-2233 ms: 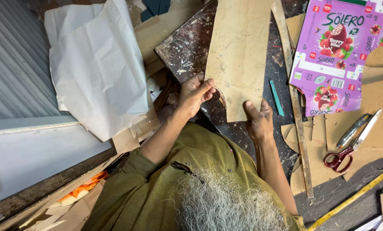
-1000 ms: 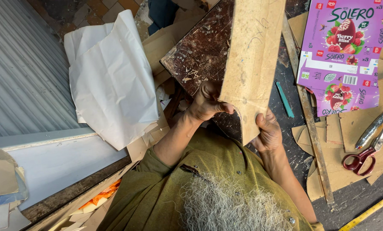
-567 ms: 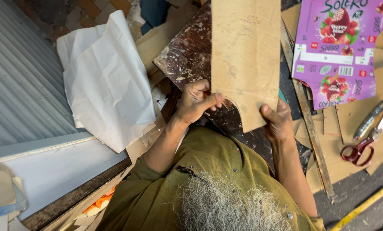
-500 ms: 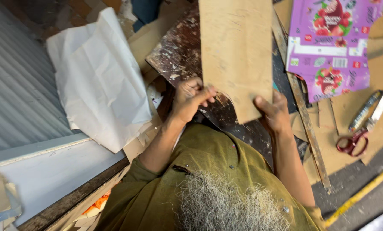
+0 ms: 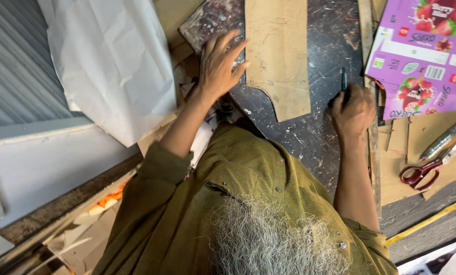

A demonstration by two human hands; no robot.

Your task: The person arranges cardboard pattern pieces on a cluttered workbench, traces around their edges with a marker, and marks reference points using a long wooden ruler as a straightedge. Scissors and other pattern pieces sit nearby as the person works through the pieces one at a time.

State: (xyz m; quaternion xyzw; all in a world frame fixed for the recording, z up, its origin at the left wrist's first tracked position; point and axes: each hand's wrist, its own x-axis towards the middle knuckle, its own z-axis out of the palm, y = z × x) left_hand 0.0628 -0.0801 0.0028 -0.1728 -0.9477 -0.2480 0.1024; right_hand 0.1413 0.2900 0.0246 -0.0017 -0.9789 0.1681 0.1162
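A long brown cardboard piece (image 5: 279, 56) with a curved lower corner lies flat on a dark, scratched work board (image 5: 319, 132). My left hand (image 5: 220, 61) presses on the cardboard's left edge, fingers spread. My right hand (image 5: 352, 109) is off the cardboard, to its right on the board. It is closed around a dark pen (image 5: 344, 81) that points away from me. My olive-green sleeves and grey beard fill the lower part of the view.
A large white paper sheet (image 5: 111, 66) lies at the left over cardboard scraps. A wooden strip (image 5: 373, 147) runs along the board's right edge. Beyond it are a flattened purple carton (image 5: 426, 56) and red-handled scissors (image 5: 431, 168). A grey corrugated shutter (image 5: 14, 66) stands far left.
Both hands held the cardboard piece by its lower end before. Now it lies flat, my left hand presses on it, and my right hand has let go and holds the pen.
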